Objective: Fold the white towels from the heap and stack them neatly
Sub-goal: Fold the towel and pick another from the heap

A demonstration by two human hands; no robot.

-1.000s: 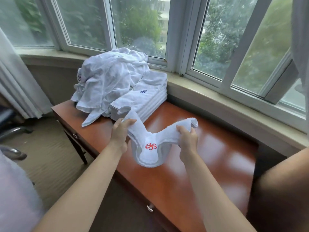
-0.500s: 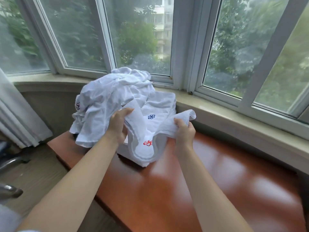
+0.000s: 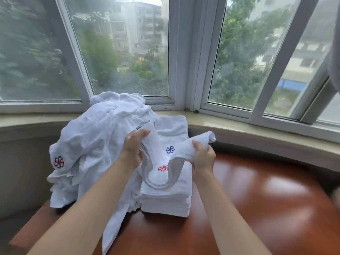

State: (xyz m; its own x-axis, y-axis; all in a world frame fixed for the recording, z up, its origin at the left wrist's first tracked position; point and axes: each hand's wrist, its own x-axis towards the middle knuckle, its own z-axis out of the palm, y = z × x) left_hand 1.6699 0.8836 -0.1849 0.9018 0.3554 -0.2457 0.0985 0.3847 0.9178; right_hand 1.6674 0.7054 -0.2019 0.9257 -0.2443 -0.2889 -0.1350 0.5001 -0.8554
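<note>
— Where are your hands right now?

— Your left hand grips one end of a folded towel, its fingers curled over the cloth. Your right hand grips the other end, thumb on top, with the tip of that end sticking up past your knuckles.

— And the towel itself?

— It sags between your two hands in a U, its low middle showing a red flower mark. The sag rests on or just above the stack of folded towels; you cannot tell which from here.

— Where does the stack sit?

— On the reddish-brown surface, near the window sill. Its top towel bears a blue flower mark, visible between your hands.

— And the heap?

— The heap lies just left of the stack, touching it, piled up against the sill. One loose strip hangs down over the front of the surface beside your left forearm. A red and blue mark shows on its left side.
</note>
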